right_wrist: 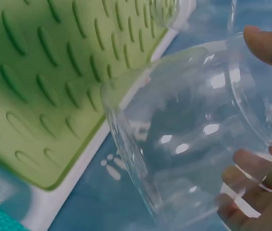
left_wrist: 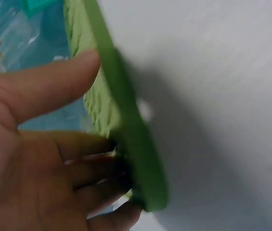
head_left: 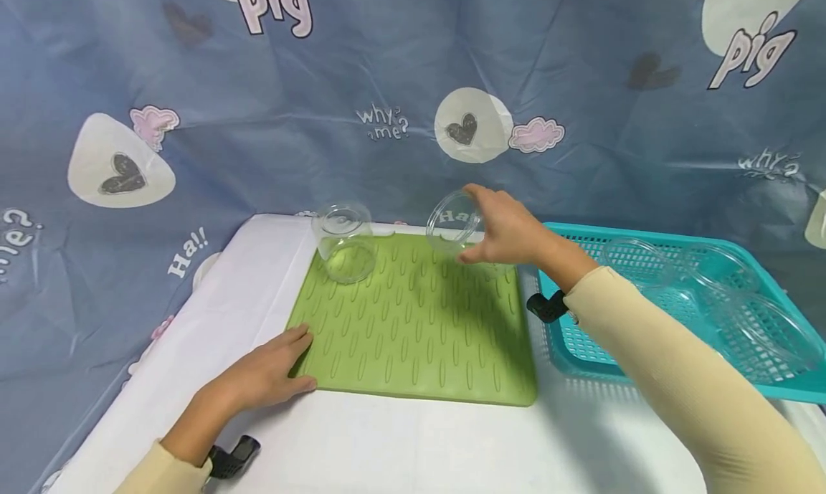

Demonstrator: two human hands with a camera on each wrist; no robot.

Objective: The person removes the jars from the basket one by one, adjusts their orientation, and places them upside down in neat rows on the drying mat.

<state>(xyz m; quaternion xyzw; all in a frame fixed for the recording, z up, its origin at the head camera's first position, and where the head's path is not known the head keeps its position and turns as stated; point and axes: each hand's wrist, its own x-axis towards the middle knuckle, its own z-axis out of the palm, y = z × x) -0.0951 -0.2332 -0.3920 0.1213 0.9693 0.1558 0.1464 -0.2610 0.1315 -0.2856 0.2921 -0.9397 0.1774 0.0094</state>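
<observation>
My right hand (head_left: 506, 227) grips a clear plastic jar (right_wrist: 174, 139) near its rim and holds it tilted over the far right part of a green ridged mat (head_left: 413, 322). In the right wrist view, the thumb lies on one side of the jar and the fingers on the other. A second clear jar (head_left: 348, 244) stands at the mat's far left corner. My left hand (head_left: 271, 368) rests at the near left corner of the mat, its fingers straight or loosely bent along the edge. The left wrist view shows thumb and fingertips touching that edge.
A turquoise plastic basket (head_left: 581, 368) stands to the right of the mat, with several clear containers (head_left: 716, 264) inside. White cloth (head_left: 361, 444) covers the table. Behind it hangs a blue printed curtain (head_left: 400, 71).
</observation>
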